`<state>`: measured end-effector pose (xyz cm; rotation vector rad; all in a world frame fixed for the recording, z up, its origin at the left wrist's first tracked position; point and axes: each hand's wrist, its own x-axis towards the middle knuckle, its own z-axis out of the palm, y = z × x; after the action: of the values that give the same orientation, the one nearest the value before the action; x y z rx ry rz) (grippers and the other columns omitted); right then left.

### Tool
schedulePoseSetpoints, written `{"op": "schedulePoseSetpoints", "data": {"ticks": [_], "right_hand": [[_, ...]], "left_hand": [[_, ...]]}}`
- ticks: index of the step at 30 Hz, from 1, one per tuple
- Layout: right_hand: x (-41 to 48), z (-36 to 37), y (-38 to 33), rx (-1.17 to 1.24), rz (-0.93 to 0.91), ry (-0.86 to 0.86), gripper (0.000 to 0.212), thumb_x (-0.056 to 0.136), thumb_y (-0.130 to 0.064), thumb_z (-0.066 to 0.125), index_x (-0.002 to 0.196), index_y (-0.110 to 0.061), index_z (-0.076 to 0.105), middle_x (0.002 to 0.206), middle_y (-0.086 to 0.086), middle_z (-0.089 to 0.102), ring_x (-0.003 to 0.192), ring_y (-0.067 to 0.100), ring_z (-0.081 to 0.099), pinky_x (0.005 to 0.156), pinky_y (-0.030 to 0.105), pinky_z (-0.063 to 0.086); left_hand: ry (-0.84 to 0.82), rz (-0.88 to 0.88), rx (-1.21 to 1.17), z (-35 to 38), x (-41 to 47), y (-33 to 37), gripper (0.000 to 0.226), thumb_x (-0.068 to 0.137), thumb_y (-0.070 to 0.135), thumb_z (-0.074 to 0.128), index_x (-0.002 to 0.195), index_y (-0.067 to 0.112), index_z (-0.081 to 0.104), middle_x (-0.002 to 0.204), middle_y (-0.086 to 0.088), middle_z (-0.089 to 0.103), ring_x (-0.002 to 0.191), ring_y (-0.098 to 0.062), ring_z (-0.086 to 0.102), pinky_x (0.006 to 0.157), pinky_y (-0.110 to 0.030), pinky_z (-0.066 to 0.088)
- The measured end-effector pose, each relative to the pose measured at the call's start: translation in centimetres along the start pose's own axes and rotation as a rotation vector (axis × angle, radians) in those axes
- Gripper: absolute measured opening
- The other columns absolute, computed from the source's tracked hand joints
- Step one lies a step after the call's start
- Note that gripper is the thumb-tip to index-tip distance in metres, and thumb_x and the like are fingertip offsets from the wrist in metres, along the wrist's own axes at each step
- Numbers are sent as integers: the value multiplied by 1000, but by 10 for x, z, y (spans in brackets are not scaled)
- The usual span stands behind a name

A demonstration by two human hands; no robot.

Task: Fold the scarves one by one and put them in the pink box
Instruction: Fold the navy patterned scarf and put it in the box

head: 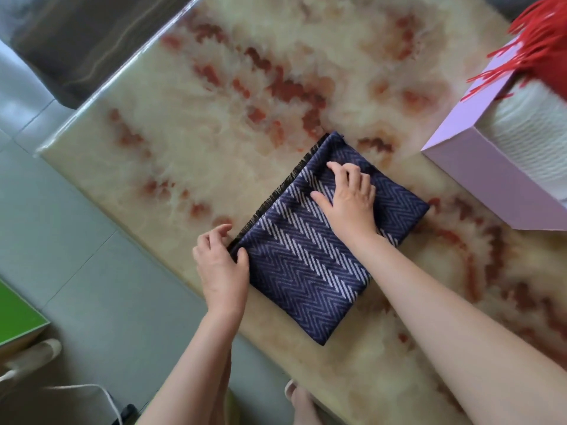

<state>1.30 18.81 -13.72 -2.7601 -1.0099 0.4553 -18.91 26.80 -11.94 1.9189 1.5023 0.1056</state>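
Note:
A navy scarf (306, 259) with a white zigzag pattern lies folded into a rectangle on the marble table (214, 118); its dark fringe runs along the left edge. My left hand (221, 265) pinches the scarf's near-left corner, thumb on top. My right hand (349, 200) lies on the upper part of the scarf with fingers bent, pressing the cloth. The pink box (491, 179) stands at the right edge of the table, holding a white knitted scarf (527, 136) and a red fringed scarf (546, 41) whose tassels hang over the box wall.
The table's left edge (101, 96) runs diagonally, with grey floor tiles (61, 240) beyond it. A green-topped object (15, 314) sits at the lower left, with a slipper (36, 354) and a white cable (92, 391) on the floor nearby.

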Motion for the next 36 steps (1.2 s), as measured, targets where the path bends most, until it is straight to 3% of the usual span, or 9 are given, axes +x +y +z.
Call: {"op": "schedulePoseSetpoints", "data": {"ticks": [4, 10, 15, 20, 25, 28, 31, 33, 36], "right_hand": [[-34, -4, -3, 276, 118, 135, 58, 88, -36, 61, 139, -19, 39, 141, 7, 35, 125, 26, 31, 99, 40, 26], [-141, 14, -6, 709, 736, 415, 63, 76, -35, 70, 128, -17, 38, 124, 5, 42, 117, 29, 42, 105, 42, 34], [-191, 16, -24, 1221, 1100, 218, 35, 83, -16, 71, 109, -12, 48, 94, 3, 64, 79, 9, 60, 66, 12, 46], [-196, 19, -29, 1336, 1176, 146, 14, 82, -16, 71, 92, -8, 64, 86, 0, 71, 78, 16, 66, 57, 15, 48], [-199, 16, -29, 1336, 1163, 110, 18, 81, -16, 72, 94, -8, 62, 95, 7, 72, 82, 16, 68, 69, 26, 52], [-203, 10, -32, 1399, 1115, 143, 31, 83, -5, 68, 104, -14, 47, 104, 6, 67, 88, 11, 65, 71, 17, 52], [-211, 5, -35, 1452, 1016, 183, 49, 86, -1, 63, 122, -23, 38, 109, 4, 66, 94, 11, 66, 81, 22, 54], [-215, 3, -34, 1432, 929, 220, 48, 88, -3, 62, 125, -28, 44, 114, 2, 66, 103, 12, 65, 90, 28, 52], [-216, -10, -30, 1396, 820, 223, 34, 91, -6, 59, 116, -29, 62, 117, -10, 67, 111, 9, 60, 98, 24, 46]], "left_hand": [[-158, 68, 86, -7, 13, 13, 50, 83, 25, 67, 129, 15, 49, 122, -7, 47, 114, -25, 39, 100, -32, 32], [-299, 92, 196, -16, 36, 18, 55, 80, 36, 71, 124, 14, 48, 106, -5, 55, 109, -25, 47, 94, -34, 39], [-435, 1, 168, -23, 39, 29, 52, 79, 31, 74, 118, 12, 46, 76, 8, 53, 89, -21, 56, 71, -28, 38], [-543, -33, 234, -22, 36, 31, 33, 82, 27, 71, 107, 9, 60, 93, -6, 62, 83, -21, 55, 68, -28, 38], [-620, -71, 145, -28, 36, 29, 19, 83, 24, 69, 95, 10, 65, 90, -10, 69, 83, -28, 63, 68, -33, 43], [-677, -50, 96, -36, 32, 30, 17, 86, 23, 66, 98, 11, 62, 95, -5, 70, 86, -20, 65, 69, -31, 45], [-677, -5, 56, -43, 28, 34, 19, 87, 20, 65, 101, 9, 58, 93, -4, 70, 69, -4, 62, 56, -20, 43], [-645, -10, -37, -48, 28, 39, 23, 87, 13, 64, 105, 9, 51, 87, -3, 68, 57, 3, 60, 47, -13, 43], [-666, -27, -228, -53, 30, 47, 35, 89, 3, 59, 117, 19, 45, 98, -12, 65, 74, -12, 67, 52, -22, 56]]}}
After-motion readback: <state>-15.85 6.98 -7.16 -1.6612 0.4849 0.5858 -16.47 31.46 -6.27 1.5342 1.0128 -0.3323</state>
